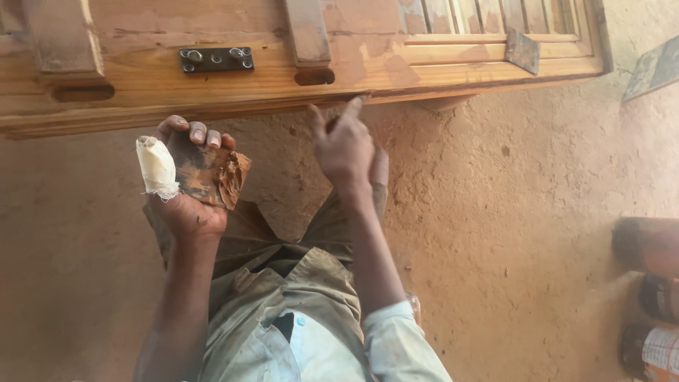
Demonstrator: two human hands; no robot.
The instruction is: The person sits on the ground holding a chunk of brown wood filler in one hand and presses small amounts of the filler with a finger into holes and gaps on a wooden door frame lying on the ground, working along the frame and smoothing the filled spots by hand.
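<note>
Left hand (187,187) grips a putty-loaded scraper (212,177) while right hand (344,145), fingers spread, touches the wooden door (438,60); putty could likely drop if tilted.

Wooden door (212,85) lies across the top of the view, above both hands. Left hand (187,191) holds a scraper (205,173) below the door's edge; right hand (344,148) sits to its right, index fingertip at that edge (contact unclear). Cans (647,297) stand far right on the floor (509,233).
</note>
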